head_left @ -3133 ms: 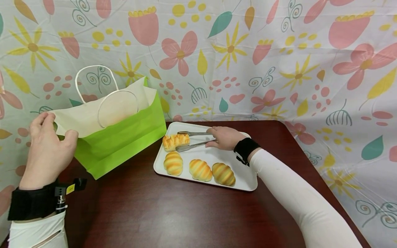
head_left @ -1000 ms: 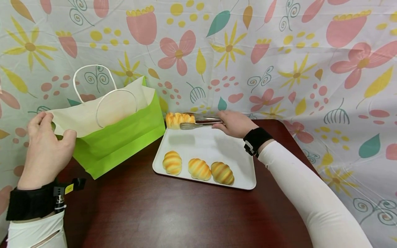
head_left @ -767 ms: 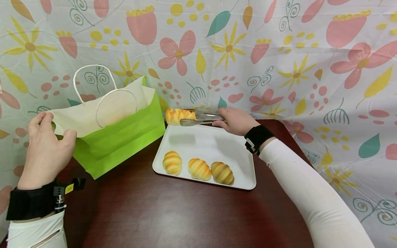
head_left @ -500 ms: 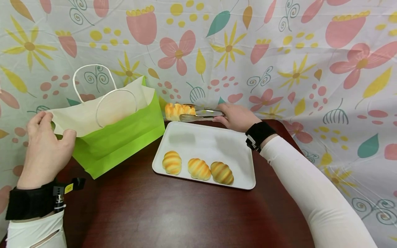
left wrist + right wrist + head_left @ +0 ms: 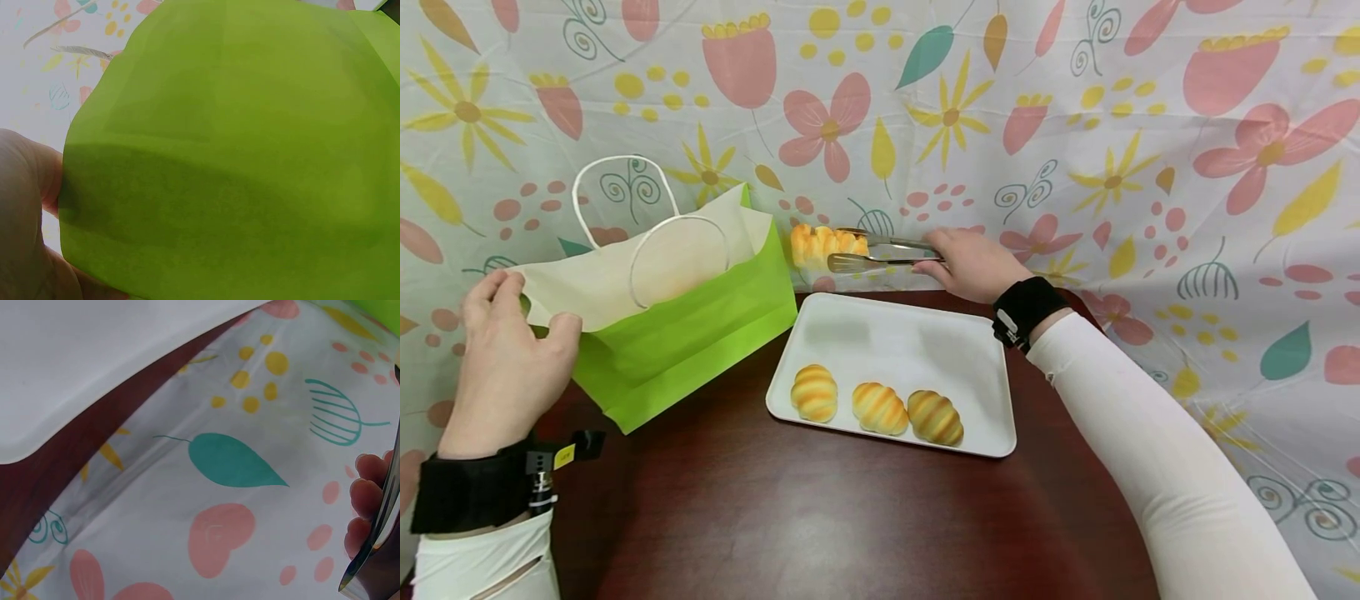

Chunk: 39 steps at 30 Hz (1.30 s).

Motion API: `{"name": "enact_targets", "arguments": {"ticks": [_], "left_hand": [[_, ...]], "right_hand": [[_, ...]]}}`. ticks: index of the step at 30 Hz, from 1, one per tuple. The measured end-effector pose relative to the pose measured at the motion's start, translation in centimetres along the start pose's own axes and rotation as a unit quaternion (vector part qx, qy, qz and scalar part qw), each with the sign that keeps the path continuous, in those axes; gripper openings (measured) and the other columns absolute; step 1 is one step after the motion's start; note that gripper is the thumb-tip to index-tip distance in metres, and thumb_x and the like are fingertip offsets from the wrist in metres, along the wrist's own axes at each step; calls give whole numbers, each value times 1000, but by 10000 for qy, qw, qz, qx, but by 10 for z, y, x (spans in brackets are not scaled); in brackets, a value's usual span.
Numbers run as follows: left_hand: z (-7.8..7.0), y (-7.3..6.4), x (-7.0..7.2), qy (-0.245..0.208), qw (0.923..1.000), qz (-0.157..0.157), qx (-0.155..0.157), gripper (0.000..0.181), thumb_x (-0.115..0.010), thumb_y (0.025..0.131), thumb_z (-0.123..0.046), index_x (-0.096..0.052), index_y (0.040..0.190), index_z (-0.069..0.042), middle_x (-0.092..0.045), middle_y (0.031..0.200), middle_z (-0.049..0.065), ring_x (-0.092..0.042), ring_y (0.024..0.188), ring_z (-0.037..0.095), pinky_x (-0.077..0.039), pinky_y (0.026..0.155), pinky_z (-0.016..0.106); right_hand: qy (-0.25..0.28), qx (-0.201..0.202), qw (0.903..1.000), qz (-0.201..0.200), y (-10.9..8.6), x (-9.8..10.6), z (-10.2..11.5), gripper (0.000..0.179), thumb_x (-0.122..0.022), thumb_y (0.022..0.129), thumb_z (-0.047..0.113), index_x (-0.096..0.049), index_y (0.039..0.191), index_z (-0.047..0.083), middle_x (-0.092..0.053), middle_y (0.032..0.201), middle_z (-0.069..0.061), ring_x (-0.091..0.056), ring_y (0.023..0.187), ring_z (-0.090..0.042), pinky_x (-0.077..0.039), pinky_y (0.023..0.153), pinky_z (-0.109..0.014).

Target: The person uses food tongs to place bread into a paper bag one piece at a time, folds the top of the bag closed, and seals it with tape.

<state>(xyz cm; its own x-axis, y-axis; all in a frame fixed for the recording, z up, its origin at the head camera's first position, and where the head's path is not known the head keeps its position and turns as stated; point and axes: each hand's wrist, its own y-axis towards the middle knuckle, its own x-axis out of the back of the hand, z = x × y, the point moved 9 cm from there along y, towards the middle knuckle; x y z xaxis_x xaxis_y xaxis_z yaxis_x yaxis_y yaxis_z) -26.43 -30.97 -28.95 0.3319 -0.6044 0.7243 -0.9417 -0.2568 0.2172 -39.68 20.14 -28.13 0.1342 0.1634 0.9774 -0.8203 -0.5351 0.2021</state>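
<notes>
My right hand (image 5: 973, 265) grips metal tongs (image 5: 891, 252) above the back of the white tray. Between the tongs' ends is a ridged golden bread roll (image 5: 820, 247), raised well off the tray. My left hand (image 5: 512, 367) holds the left rim of the green paper bag (image 5: 700, 325), thumb and fingers on its edge. The bag's cream inside and white rope handles show in the head view. In the left wrist view, the green bag wall (image 5: 237, 156) fills most of the picture. In the right wrist view, fingertips (image 5: 365, 497) curl round the tongs at the right edge.
The white tray (image 5: 895, 342) lies on the dark red table (image 5: 760, 517), right of the bag. Along its front edge sit three striped bread rolls, one at left (image 5: 814, 393), one in the middle (image 5: 880, 408) and one browner (image 5: 936, 418). A floral cloth (image 5: 970, 100) hangs behind.
The tongs came round the ridged roll on the tray and raised it. Since then, my right hand has kept rising and shifted slightly left. My left hand stays on the bag's rim.
</notes>
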Motion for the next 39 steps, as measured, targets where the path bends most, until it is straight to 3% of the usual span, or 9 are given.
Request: {"name": "enact_targets", "arguments": {"ticks": [8,14,21,29,39], "left_hand": [[0,0,0,-41,10000,-19,-1,81,-34,102,-21,-11,173,11,4,182,25,-21,156,64,-25,121,77],[0,1,0,-19,10000,-18,-3,81,-34,102,-21,-11,173,11,4,182,25,-22,156,64,-25,121,77],[0,1,0,-5,10000,12,14,82,-34,102,-21,-10,173,11,5,182,25,-23,154,65,-25,120,77],[0,0,0,2,10000,-18,19,82,-33,102,-22,-10,173,11,5,182,24,-24,154,64,-25,120,77],[0,-2,-1,16,10000,-22,9,81,-33,102,-22,-10,172,13,4,182,25,-27,149,66,-27,119,78]], "right_hand": [[-86,-8,10000,-40,7,15,3,54,-63,113,43,-58,148,2,-71,126,-19,-69,110,-37,-53,99,-56],[-65,-77,9999,-16,14,25,6,50,-60,115,43,-58,145,4,-68,114,-17,-66,98,-36,-53,91,-54],[-46,169,9996,-237,23,40,14,57,-61,115,39,-52,159,3,-69,115,-18,-67,101,-36,-54,95,-55],[-92,250,9988,-418,33,56,29,39,-58,116,40,-59,133,4,-59,101,-11,-56,88,-31,-47,85,-48],[-135,333,9986,-393,48,68,55,40,-56,116,44,-58,129,7,-57,100,-9,-57,91,-28,-47,88,-45]]}}
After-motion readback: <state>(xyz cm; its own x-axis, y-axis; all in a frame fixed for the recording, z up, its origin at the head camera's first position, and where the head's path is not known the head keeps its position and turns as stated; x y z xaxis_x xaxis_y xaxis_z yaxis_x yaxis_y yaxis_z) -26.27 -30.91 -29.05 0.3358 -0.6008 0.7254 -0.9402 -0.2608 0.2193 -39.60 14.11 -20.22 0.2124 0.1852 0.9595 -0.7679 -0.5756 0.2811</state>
